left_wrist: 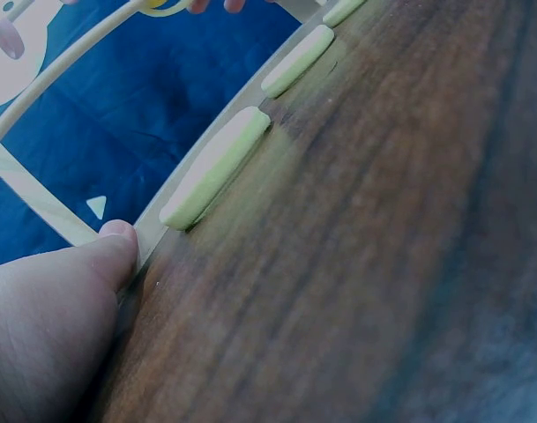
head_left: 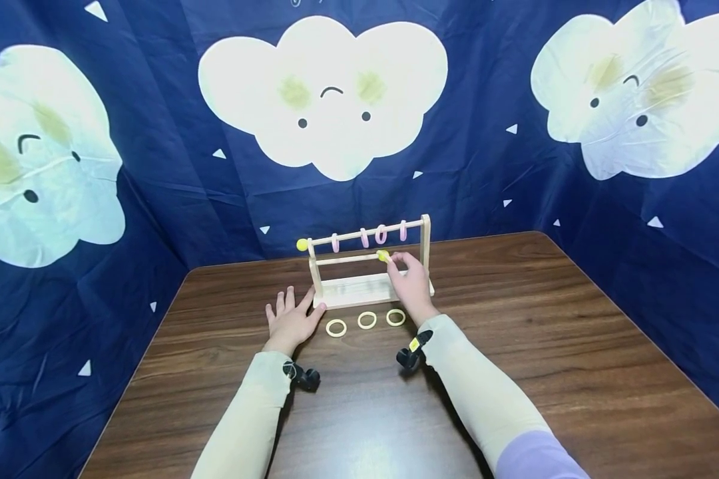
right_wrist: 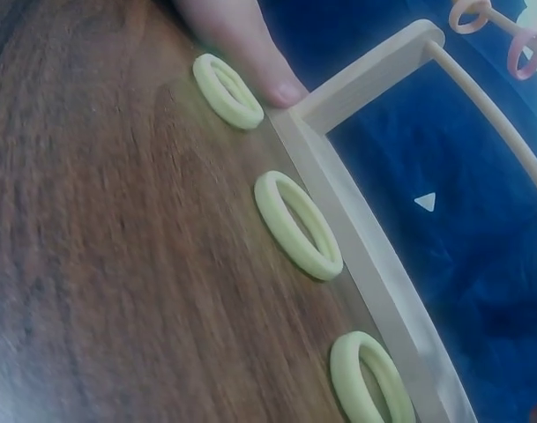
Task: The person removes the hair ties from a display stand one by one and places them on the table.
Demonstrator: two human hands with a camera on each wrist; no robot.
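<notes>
A small wooden rack (head_left: 359, 293) has two rods between its posts. My right hand (head_left: 412, 283) pinches a yellow ring (left_wrist: 174, 10) at the lower rod (head_left: 347, 259), beside a yellow knob (head_left: 383, 255). The fingers partly hide that spot. My left hand (head_left: 290, 326) lies on the table at the rack's left end, fingers spread. Its thumb (left_wrist: 118, 238) touches the corner of the rack's base. Several pink rings (head_left: 381, 234) hang on the upper rod (head_left: 353, 235). Three pale yellow rings, including the middle one (right_wrist: 299, 229), lie in a row before the base.
The brown wooden table (head_left: 575, 372) has its far edge just behind the rack. A dark blue cloth (head_left: 479, 199) with white clouds (head_left: 335, 140) hangs behind and along the sides. A second yellow knob (head_left: 302, 245) caps the upper rod's left end.
</notes>
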